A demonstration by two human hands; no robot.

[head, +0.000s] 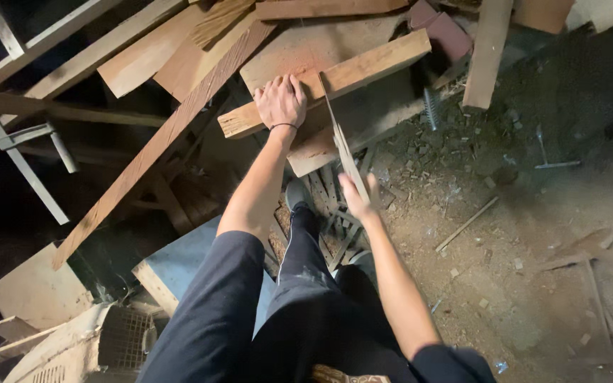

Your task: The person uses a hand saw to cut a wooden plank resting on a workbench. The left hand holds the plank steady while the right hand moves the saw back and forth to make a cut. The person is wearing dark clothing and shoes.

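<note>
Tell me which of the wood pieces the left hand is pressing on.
The thick pale beam lying across the stack, with the left hand flat on top and the handsaw cutting into it. The long reddish plank slants untouched beside it.

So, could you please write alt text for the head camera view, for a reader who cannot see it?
Seen from above, a person's left hand presses flat on a thick wooden beam while the right hand grips a handsaw whose blade meets the beam. Scrap planks are piled around, above a sawdust-strewn dirt floor.

A dirt floor [533,284] strewn with sawdust, wood scraps [466,224] and stacked planks [157,145].
</note>
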